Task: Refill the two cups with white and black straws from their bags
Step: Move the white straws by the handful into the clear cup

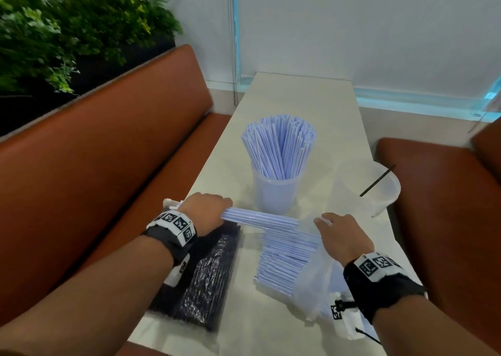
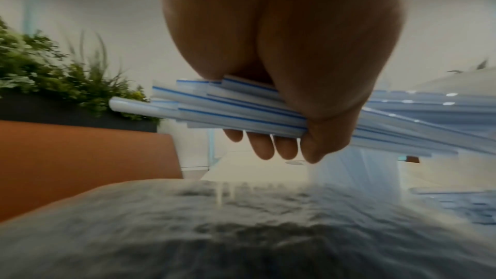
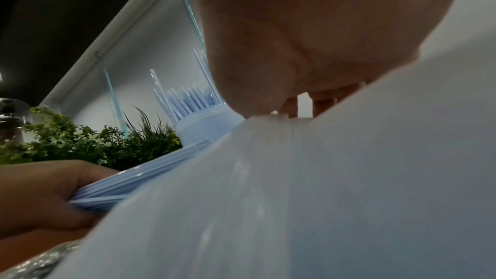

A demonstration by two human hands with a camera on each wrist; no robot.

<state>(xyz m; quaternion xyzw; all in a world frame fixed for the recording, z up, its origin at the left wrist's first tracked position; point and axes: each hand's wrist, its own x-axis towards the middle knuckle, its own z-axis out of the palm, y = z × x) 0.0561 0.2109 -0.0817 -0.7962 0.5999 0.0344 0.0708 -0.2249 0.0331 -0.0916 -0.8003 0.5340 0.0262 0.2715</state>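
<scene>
Now, left hand fisted round thin white straws, right hand pinching crinkly clear bag.

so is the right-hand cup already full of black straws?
No, the right-hand cup holds a single black straw; the bag of black straws lies on the table.

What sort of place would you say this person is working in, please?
Probably a café or diner booth: brown padded bench seats flank a narrow white table, a planter of greenery stands behind, and a cup of white straws is being restocked.
</scene>
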